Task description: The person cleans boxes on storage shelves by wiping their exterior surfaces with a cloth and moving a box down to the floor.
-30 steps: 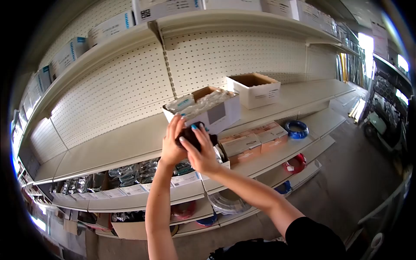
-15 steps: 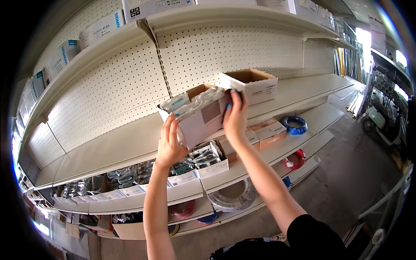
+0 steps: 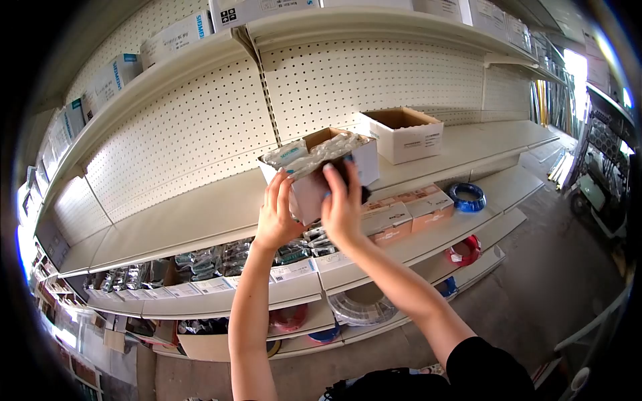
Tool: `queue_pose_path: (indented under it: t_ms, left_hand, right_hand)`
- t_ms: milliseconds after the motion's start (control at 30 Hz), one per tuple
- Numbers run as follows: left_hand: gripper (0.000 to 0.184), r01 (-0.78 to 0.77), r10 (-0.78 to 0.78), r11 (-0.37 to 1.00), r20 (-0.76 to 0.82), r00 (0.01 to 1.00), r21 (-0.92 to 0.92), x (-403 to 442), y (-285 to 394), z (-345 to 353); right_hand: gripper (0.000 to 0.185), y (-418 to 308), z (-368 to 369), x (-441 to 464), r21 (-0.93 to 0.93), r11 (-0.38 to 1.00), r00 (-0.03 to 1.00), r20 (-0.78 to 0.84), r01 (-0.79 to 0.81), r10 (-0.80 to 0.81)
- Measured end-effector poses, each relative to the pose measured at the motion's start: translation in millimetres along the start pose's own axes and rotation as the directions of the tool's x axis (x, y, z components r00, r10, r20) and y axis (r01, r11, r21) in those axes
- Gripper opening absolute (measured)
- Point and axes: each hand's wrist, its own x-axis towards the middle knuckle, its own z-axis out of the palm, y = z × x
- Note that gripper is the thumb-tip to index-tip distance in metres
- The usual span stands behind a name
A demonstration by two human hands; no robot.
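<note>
A white cardboard box (image 3: 309, 198) with clear plastic-wrapped packs (image 3: 321, 159) inside it sits tilted at the front of the middle shelf. My left hand (image 3: 275, 217) is closed on its near left corner, fingers over the top edge. Against the front face, my right hand (image 3: 342, 212) presses a dark, soft-looking cloth (image 3: 366, 194); it is partly hidden by the fingers and blurred. Behind and to the right stands another open white box (image 3: 409, 143), apart from both hands.
The shelf below holds a row of open boxes with bagged parts (image 3: 200, 264), orange-and-white cartons (image 3: 428, 208) and a blue cable coil (image 3: 467, 197). More coils, red (image 3: 465, 250) and grey (image 3: 364, 306), lie lower. Siemens boxes (image 3: 175, 40) line the upper shelf.
My right hand has moved left with the dark cloth, from the box's right end onto its front face. My left hand keeps its hold on the corner. The view has shifted slightly.
</note>
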Motion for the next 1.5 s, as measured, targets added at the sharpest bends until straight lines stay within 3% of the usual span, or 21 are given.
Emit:
queue_pose_path:
  t_ms: [100, 167, 367, 433, 467, 567, 600, 700, 833, 1000, 1100, 1167, 1233, 1367, 1433, 1500]
  left_hand:
    - [0.078, 0.018, -0.018, 1.0, -0.019, 1.0, -0.011, -2.3, -4.9, 3.2]
    - [0.064, 0.098, -0.097, 0.994, 0.024, 0.995, -0.052, -2.6, 0.7, -2.7]
    - [0.077, 0.046, -0.046, 0.997, 0.001, 0.999, -0.059, -5.7, -6.4, 0.7]
    - [0.086, 0.032, -0.032, 0.999, 0.016, 0.999, -0.035, -6.3, -7.4, 0.8]
    - [0.096, 0.022, -0.021, 0.999, 0.031, 0.999, -0.028, -6.3, -6.7, -0.5]
    - [0.098, 0.01, -0.01, 1.0, 0.016, 1.0, -0.013, -6.1, -7.4, 2.2]
    - [0.098, 0.003, -0.003, 1.0, 0.012, 1.0, -0.01, -5.8, -7.3, 2.4]
    - [0.099, 0.002, -0.001, 1.0, 0.02, 1.0, -0.025, -5.4, -7.0, 1.7]
    - [0.1, 0.011, -0.01, 0.999, 0.044, 0.999, -0.032, -5.7, -6.0, 0.2]
    - [0.102, 0.015, -0.014, 0.999, 0.03, 0.999, -0.037, -5.3, -7.5, 1.8]
    - [0.09, 0.011, -0.011, 0.999, -0.003, 1.0, -0.049, -3.9, -5.7, 2.0]
    - [0.08, 0.042, -0.041, 0.998, 0.014, 0.999, -0.045, -7.9, -9.8, 3.5]
    - [0.066, 0.074, -0.071, 0.995, 0.058, 0.996, -0.061, -6.1, -7.0, -2.3]
    - [0.079, 0.013, -0.013, 0.998, -0.009, 1.0, -0.063, -6.9, -11.0, 3.0]
    - [0.088, 0.004, -0.004, 0.998, -0.006, 1.0, -0.062, -6.7, -11.2, 3.2]
    - [0.097, 0.029, -0.026, 0.997, 0.041, 0.999, -0.066, -6.7, -9.2, -1.1]
  right_hand:
    - [0.055, -22.7, 5.5, -21.6, 0.139, 0.984, 0.988, 0.092, 0.108, -0.121]
    - [0.054, -30.2, 9.5, -35.6, 0.102, 0.96, 0.96, 0.082, 0.26, -0.269]
    - [0.055, -9.1, 1.1, -26.7, 0.022, 0.921, 0.913, 0.123, 0.389, -0.389]
    - [0.055, 8.5, -1.4, -17.2, -0.007, 0.947, 0.945, 0.065, 0.32, -0.319]
    - [0.055, 19.9, -4.0, -10.6, -0.02, 0.982, 0.976, 0.123, 0.186, -0.182]
    - [0.057, 42.8, -24.0, 19.1, -0.139, 0.984, 0.992, 0.04, -0.111, 0.117]
    - [0.056, 56.5, -26.4, 26.5, -0.211, 0.969, 0.991, 0.011, -0.126, 0.131]
    - [0.059, 69.8, -37.7, 43.9, -0.104, 0.885, 0.882, 0.088, -0.455, 0.464]
    - [0.059, 62.1, -26.3, 37.3, -0.116, 0.89, 0.894, 0.026, -0.441, 0.447]
    - [0.067, 20.4, -11.2, 13.1, -0.076, 0.973, 0.975, -0.007, -0.22, 0.22]
    - [0.065, -16.6, 0.6, -16.7, 0.019, 0.995, 0.992, 0.076, -0.1, 0.098]
    - [0.061, -31.0, 8.0, -37.0, 0.116, 0.99, 0.993, 0.07, 0.083, -0.091]
    - [0.06, -36.8, 11.1, -48.8, 0.096, 0.978, 0.974, 0.117, 0.183, -0.194]
    - [0.058, -18.3, 4.4, -39.8, 0.03, 0.958, 0.946, 0.154, 0.285, -0.286]
    - [0.062, -5.7, -0.1, -31.1, -0.004, 0.974, 0.968, 0.113, 0.225, -0.223]
    - [0.066, 11.2, -7.6, -20.6, -0.126, 0.989, 0.987, 0.147, 0.081, -0.062]
